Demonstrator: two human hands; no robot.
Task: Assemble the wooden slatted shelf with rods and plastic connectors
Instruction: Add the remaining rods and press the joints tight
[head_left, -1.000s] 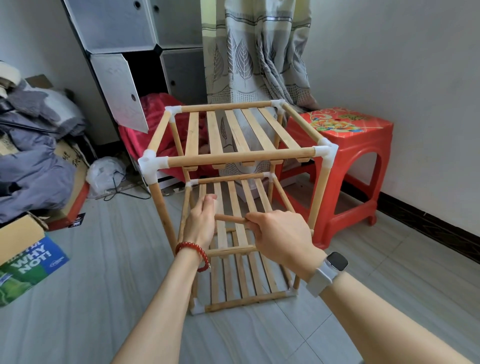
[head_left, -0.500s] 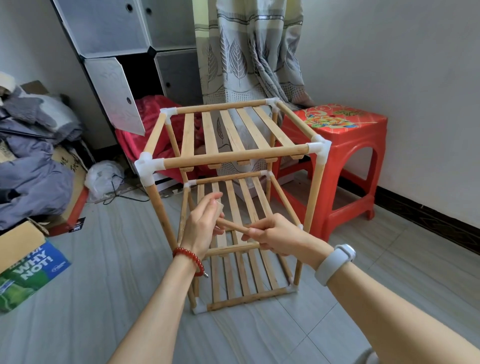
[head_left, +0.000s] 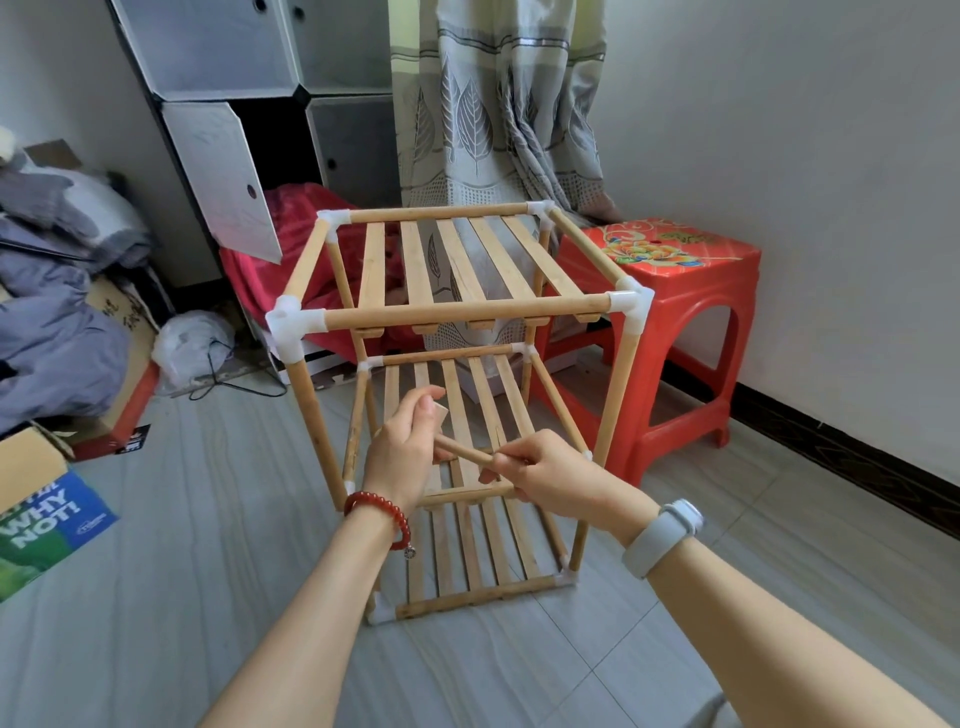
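The short round wooden rod (head_left: 465, 451) lies between my two hands, in front of the three-tier wooden slatted shelf (head_left: 457, 312) that stands on the grey tiled floor (head_left: 171, 519). My right hand (head_left: 545, 475) pinches the rod's near end between thumb and fingertips; my left hand (head_left: 410, 444) curls around the far end, where a small white plastic connector (head_left: 440, 414) peeks out beside my fingers. Half a second ago the rod lay nearly the same way, tilted down toward my right hand; a second ago it lay almost level and my right hand gripped it in a fuller fist. Since then my right wrist has turned and my left fingers have closed tighter around the connector.

The shelf's top tier has four flat slats inside a frame of rods joined by white plastic corner pieces (head_left: 284, 325); its middle and bottom tiers show behind and below my hands. It has not moved on the floor.

Just right of the shelf is a red plastic stool (head_left: 691, 291) with a floral top. Behind hangs a grey leaf-patterned curtain (head_left: 493, 104), and to the left a grey cube cabinet (head_left: 234, 78) with one door open. A red cloth (head_left: 296, 218) lies behind the shelf, and grey clothing (head_left: 52, 312) heaps on cardboard boxes (head_left: 31, 457) at far left.
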